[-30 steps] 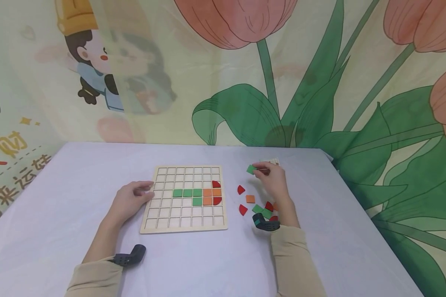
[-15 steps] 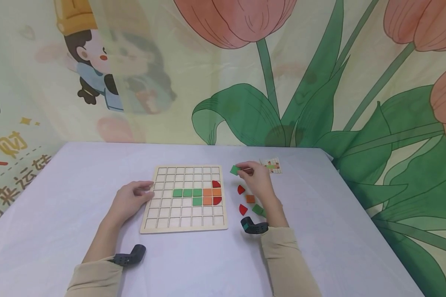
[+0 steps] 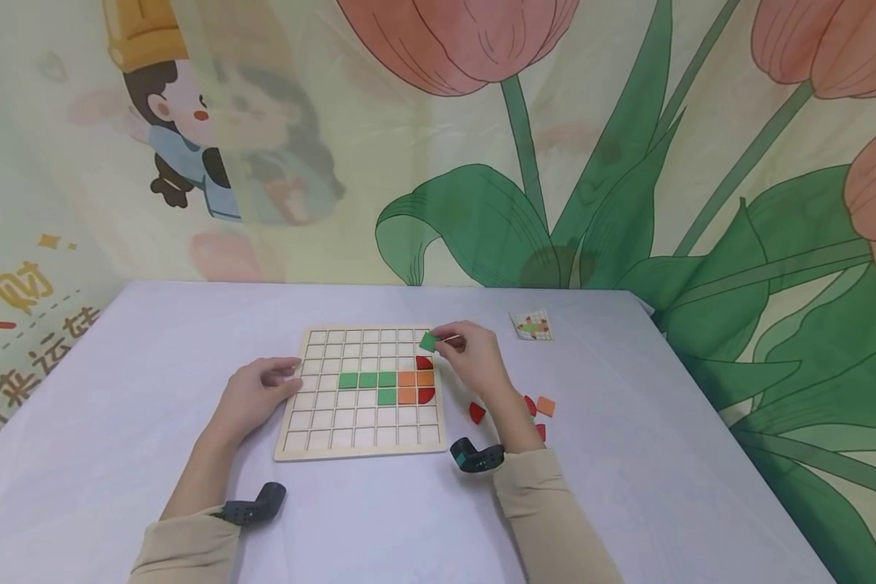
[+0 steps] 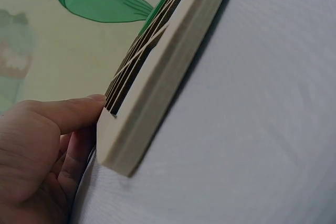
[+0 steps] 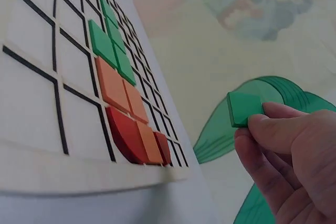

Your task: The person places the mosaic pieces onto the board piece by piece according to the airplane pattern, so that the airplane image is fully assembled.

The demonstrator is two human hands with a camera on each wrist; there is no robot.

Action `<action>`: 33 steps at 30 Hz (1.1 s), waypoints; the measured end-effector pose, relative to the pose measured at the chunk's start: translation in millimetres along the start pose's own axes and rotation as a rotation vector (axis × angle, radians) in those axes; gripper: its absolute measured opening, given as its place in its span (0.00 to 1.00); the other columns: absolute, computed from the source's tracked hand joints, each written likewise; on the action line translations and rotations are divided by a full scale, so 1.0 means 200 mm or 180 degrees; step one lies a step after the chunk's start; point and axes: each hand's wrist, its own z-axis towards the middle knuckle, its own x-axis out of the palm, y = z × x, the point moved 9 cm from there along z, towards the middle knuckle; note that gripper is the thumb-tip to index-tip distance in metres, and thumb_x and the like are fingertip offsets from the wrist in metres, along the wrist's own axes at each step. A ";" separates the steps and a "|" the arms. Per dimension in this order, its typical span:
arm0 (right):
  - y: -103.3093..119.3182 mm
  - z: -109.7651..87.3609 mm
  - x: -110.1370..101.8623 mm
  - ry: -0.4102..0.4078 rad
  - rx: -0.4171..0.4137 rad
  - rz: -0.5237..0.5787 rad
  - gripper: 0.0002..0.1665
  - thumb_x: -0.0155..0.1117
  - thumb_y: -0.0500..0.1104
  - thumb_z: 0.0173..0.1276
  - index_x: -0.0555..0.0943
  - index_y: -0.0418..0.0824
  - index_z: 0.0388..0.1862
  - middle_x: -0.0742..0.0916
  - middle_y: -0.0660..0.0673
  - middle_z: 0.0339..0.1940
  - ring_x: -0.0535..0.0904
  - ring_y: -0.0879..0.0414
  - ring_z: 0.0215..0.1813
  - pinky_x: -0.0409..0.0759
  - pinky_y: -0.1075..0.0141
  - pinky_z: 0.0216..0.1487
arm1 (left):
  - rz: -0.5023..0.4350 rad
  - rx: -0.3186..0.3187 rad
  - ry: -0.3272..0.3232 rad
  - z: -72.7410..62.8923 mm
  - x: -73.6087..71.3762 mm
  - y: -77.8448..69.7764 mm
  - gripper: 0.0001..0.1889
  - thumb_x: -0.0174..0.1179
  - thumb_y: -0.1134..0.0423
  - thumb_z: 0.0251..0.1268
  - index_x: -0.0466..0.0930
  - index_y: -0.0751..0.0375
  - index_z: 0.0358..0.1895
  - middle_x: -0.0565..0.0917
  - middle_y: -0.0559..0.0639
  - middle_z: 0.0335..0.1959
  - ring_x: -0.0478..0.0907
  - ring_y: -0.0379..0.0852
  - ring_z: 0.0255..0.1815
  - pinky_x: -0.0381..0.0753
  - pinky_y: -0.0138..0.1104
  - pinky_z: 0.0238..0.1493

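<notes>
A wooden grid board (image 3: 361, 455) lies on the white table. My left hand (image 3: 251, 393) holds the board's left edge; in the left wrist view the thumb (image 4: 79, 113) rests at the rim, with curled fingers beside it. Above the board's far right corner, my right hand (image 3: 474, 357) pinches a green square tile (image 5: 244, 109) between thumb and fingers. Set in the grid are several green tiles (image 3: 368, 380), a few orange squares (image 3: 406, 395) and two red quarter-circle pieces (image 3: 426, 395), one nearer and one farther along the right side.
Right of the board lie loose red quarter-circle pieces (image 3: 477, 413) and an orange square (image 3: 546, 406), some other pieces being hidden behind my right forearm. A small pattern card (image 3: 531, 326) sits farther back. A printed cloth (image 3: 299, 243) hangs behind the table.
My right hand has moved left with the green tile, from beside the card to over the board's far right corner. The card is uncovered. My left hand has stayed at the board's edge.
</notes>
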 end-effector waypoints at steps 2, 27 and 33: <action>0.02 0.00 0.03 0.0052 -0.0023 0.0042 0.13 0.66 0.40 0.64 0.84 0.48 0.48 0.85 0.50 0.44 0.82 0.58 0.44 0.82 0.67 0.46 | -0.0002 0.0010 0.0002 0.00 0.00 0.00 0.26 0.60 0.53 0.64 0.71 0.57 0.64 0.77 0.60 0.57 0.74 0.54 0.51 0.72 0.44 0.46; 0.19 -0.08 0.28 0.0691 -0.0265 0.0047 0.11 0.66 0.39 0.64 0.85 0.48 0.45 0.86 0.52 0.45 0.83 0.59 0.44 0.80 0.73 0.43 | -0.0014 0.0022 0.0015 0.00 0.00 0.00 0.26 0.61 0.54 0.63 0.71 0.57 0.64 0.77 0.60 0.58 0.73 0.54 0.52 0.72 0.43 0.46; 0.19 -0.10 0.34 0.0850 -0.0349 -0.0049 0.09 0.66 0.39 0.63 0.86 0.47 0.42 0.87 0.52 0.42 0.83 0.61 0.41 0.80 0.74 0.41 | -0.0004 0.0068 0.0005 0.00 0.00 0.00 0.26 0.61 0.55 0.63 0.72 0.57 0.64 0.77 0.60 0.58 0.74 0.54 0.52 0.72 0.43 0.46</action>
